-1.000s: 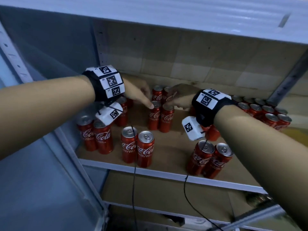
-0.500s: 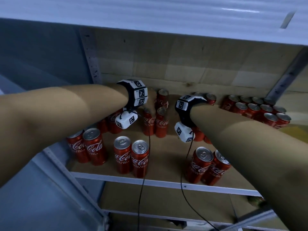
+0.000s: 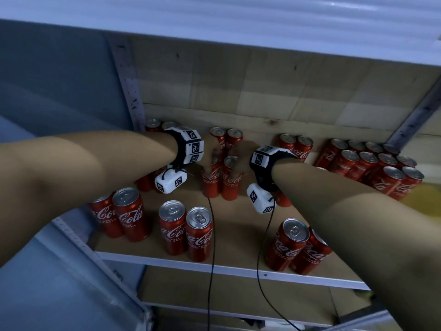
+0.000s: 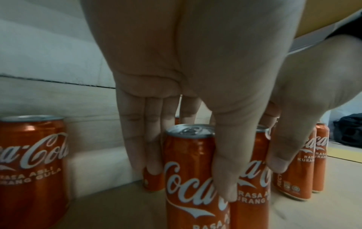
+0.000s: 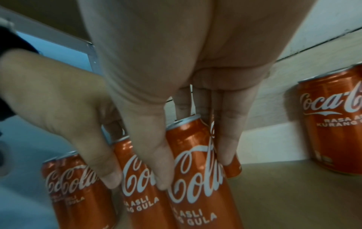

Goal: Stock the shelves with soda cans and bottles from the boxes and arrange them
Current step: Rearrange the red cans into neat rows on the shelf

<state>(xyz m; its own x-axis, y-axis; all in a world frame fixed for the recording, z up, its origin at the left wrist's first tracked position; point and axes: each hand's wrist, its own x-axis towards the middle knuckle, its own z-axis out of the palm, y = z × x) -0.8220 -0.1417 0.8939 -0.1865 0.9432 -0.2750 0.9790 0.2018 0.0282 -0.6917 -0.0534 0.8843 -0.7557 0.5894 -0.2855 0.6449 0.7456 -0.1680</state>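
**Both hands on a middle pair of cans**

The left hand (image 3: 210, 155) grasps the left can (image 3: 211, 179) from above — thumb in front, fingers behind. The right hand (image 3: 239, 161) grips the right can (image 3: 231, 180) likewise. The two cans touch, upright on the shelf (image 3: 238, 216), with other red cans (image 3: 186, 230) standing in pairs nearby.

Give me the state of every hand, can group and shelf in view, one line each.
left hand: grips the left middle can, thumb in front, fingers behind
right hand: grips the right middle can, same hold
middle cans: upright, side by side on the shelf
front pairs: upright, untouched
right cluster: upright, packed close
shelf: partly stocked
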